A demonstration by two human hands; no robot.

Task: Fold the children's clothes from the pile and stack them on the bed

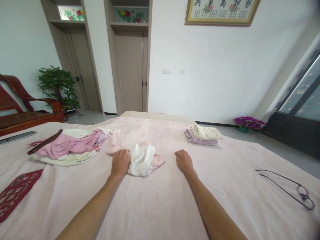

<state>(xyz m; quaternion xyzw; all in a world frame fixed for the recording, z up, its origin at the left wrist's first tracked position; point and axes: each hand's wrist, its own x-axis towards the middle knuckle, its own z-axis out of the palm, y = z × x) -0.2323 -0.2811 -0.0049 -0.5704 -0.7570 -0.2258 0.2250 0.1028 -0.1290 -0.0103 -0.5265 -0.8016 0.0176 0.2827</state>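
My left hand [120, 162] rests on the pink bed cover [160, 203], its fingers curled against the left edge of a crumpled white cloth [141, 160]. That cloth lies on a pale pink cloth [157, 160]. My right hand [183, 160] sits apart on the bare cover to the right, fingers curled under, with nothing visible in it.
A loose pile of pink and cream clothes [67, 148] with a brown belt [43, 142] lies at the left. A folded stack of cream and lilac towels [203, 135] sits at the far right. Spectacles [291, 188] lie at the right, a red patterned cloth [15, 191] at the left edge.
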